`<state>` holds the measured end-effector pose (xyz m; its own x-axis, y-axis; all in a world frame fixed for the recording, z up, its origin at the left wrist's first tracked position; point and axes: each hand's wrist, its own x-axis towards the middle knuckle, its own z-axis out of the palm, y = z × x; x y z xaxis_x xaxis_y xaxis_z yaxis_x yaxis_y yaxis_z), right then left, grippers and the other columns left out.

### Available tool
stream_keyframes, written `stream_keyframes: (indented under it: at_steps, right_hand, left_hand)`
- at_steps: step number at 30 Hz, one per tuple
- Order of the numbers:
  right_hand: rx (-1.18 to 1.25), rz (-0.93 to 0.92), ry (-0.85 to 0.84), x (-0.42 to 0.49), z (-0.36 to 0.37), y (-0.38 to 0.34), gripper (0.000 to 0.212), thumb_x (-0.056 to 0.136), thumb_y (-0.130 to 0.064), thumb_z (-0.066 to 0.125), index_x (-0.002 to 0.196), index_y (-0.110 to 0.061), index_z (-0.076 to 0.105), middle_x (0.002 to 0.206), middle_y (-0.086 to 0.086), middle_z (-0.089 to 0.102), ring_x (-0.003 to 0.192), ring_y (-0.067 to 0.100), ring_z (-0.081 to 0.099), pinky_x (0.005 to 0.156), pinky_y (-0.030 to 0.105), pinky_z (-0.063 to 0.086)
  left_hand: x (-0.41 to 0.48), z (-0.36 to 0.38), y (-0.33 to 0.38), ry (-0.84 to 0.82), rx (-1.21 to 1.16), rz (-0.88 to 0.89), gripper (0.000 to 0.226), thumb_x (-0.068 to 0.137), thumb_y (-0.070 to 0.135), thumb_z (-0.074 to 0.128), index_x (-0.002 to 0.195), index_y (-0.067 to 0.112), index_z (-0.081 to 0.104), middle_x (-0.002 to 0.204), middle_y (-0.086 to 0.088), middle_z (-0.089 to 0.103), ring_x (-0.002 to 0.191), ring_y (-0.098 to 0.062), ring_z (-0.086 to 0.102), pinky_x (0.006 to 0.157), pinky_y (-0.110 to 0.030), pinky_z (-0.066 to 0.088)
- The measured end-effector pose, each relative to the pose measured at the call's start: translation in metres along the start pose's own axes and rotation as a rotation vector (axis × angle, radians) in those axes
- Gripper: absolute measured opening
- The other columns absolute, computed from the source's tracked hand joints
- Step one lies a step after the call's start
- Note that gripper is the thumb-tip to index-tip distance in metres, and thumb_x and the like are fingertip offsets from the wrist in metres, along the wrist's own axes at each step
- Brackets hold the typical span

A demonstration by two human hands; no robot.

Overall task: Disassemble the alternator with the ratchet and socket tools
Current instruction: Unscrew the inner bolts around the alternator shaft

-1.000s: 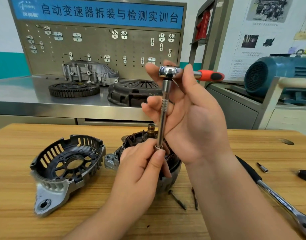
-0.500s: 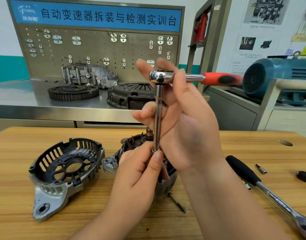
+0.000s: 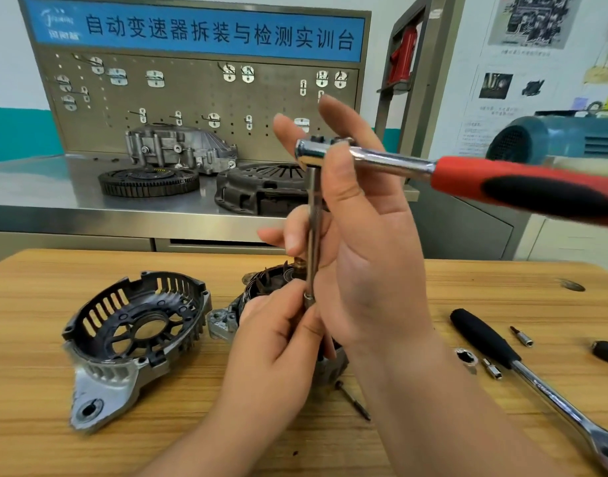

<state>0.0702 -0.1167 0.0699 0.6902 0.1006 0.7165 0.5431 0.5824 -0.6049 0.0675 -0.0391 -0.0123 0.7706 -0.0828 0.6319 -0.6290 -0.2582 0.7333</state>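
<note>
**Steadying the ratchet [image 3: 468, 173] over the alternator [image 3: 261, 287]**

Both hands are on the tool, right above the work! The right hand [image 3: 371, 256] holds the ratchet's chrome head, thumb pressed across it, upper fingers stretched out behind, lower fingers curled round the extension bar [image 3: 313, 218]. The bar stands upright, the red handle jutting out to the right. Down low, the left hand [image 3: 278, 342] pinches the bar's bottom end between thumb and fingertips. The alternator sits on the wooden table [image 3: 468, 284] directly beneath both hands, mostly hidden by them; its fins and shaft tip peek out behind the left hand. Its removed end cover [image 3: 134, 325] lies just left, open side up. A black-handled ratchet [image 3: 537, 376] lies off to the right.
</note>
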Motion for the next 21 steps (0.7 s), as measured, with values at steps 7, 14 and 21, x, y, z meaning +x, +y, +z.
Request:
stream_keyframes:
  at_steps: [7, 14, 21]
  right_hand:
    - [0.165, 0.179, 0.034, 0.003, -0.009, -0.002, 0.039, 0.087, -0.044, 0.041, 0.114, -0.02, 0.057, 0.122, 0.001, 0.068, 0.036, 0.006, 0.035, 0.055, 0.026, 0.054]
    - [-0.032, -0.013, -0.009, 0.001, -0.005, 0.001, 0.022, 0.095, -0.024, 0.046, 0.112, -0.031, 0.059, 0.107, 0.006, 0.068, 0.041, 0.006, 0.032, 0.045, 0.019, 0.038]
    - [0.109, 0.114, -0.005, 0.004, -0.011, -0.002, 0.04, 0.098, -0.043, 0.031, 0.102, -0.012, 0.056, 0.058, 0.002, 0.048, 0.036, 0.006, 0.022, 0.041, 0.02, 0.018]
  left_hand:
    - [-0.001, -0.002, 0.004, 0.0, 0.068, 0.062, 0.024, 0.089, 0.049, 0.031, 0.09, 0.046, 0.054, 0.093, 0.028, 0.06, 0.087, 0.012, 0.052, 0.081, -0.013, 0.035]
    - [0.002, -0.001, 0.0, -0.006, 0.096, 0.043, 0.038, 0.086, 0.052, 0.029, 0.097, 0.024, 0.052, 0.095, 0.019, 0.062, 0.088, 0.003, 0.054, 0.074, -0.014, 0.035]
    - [-0.001, -0.002, -0.001, 0.006, 0.069, 0.047, 0.038, 0.086, 0.053, 0.031, 0.086, 0.022, 0.054, 0.083, 0.01, 0.062, 0.081, -0.002, 0.053, 0.071, -0.016, 0.035]
